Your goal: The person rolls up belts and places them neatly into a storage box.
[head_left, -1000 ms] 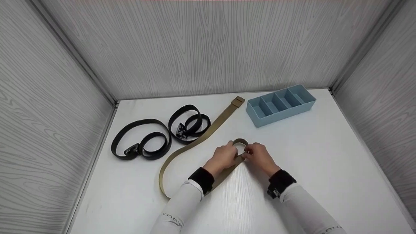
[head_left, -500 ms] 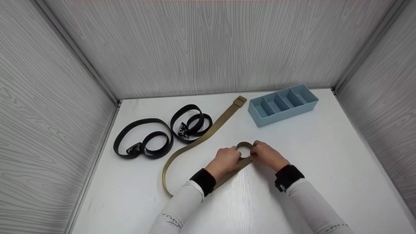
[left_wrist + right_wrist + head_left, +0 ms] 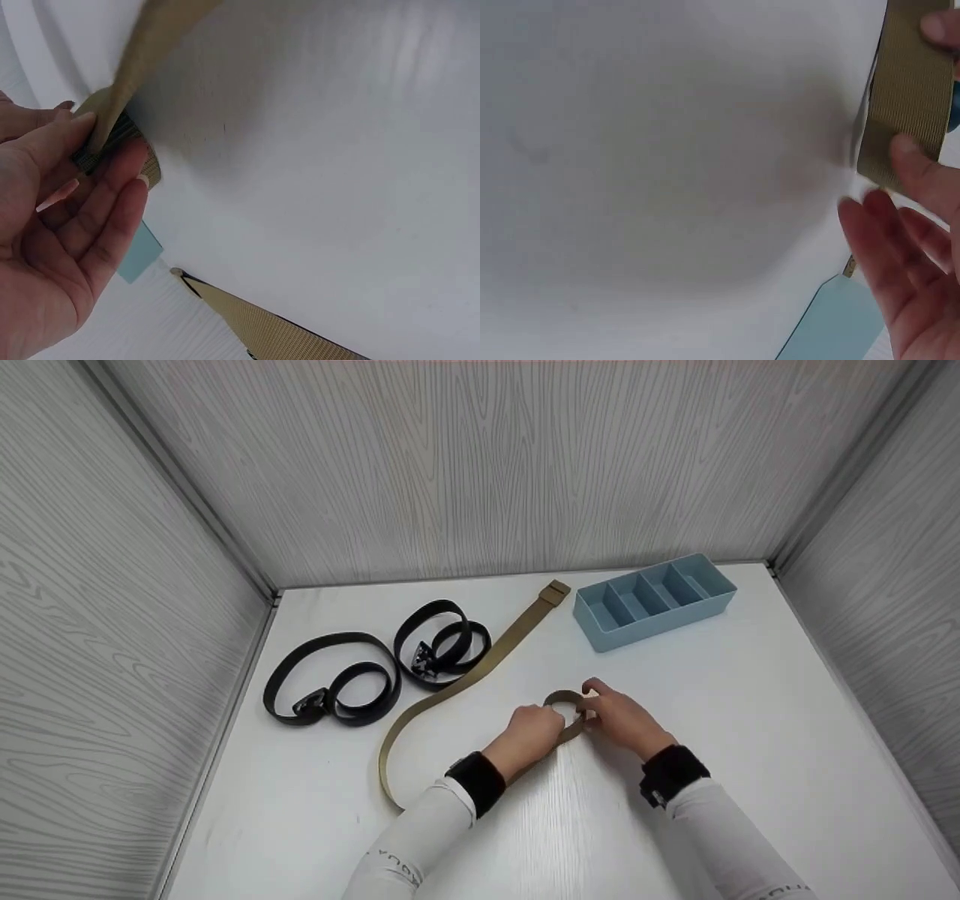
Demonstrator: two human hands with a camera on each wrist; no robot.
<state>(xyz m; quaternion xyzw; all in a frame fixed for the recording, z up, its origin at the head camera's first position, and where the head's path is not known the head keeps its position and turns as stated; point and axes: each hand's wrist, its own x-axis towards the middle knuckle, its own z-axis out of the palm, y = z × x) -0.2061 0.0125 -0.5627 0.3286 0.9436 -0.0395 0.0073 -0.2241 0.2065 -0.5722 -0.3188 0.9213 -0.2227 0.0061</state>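
A tan webbing belt (image 3: 424,706) curves across the white table, with its flat buckle (image 3: 555,593) at the far end. Its near end is wound into a small coil (image 3: 562,696) standing on edge. My left hand (image 3: 531,736) pinches the coil's left side; in the left wrist view, thumb and fingers (image 3: 120,196) close on the strap. My right hand (image 3: 624,723) is at the coil's right side. In the right wrist view its thumb (image 3: 919,169) touches the strap's outer face while the other fingers are spread away from it. My left forearm covers part of the belt.
Two black belts, one at left (image 3: 281,679) and one nearer the middle (image 3: 405,634), lie loosely coiled with shiny dark buckles. The tan strap passes close beside the second. A blue four-slot tray (image 3: 660,620) stands at back right. Woodgrain walls (image 3: 480,472) enclose the table.
The coil has shifted slightly to the right. My right hand has moved right and its fingers have spread from the strap. My left hand has kept its grip on the belt.
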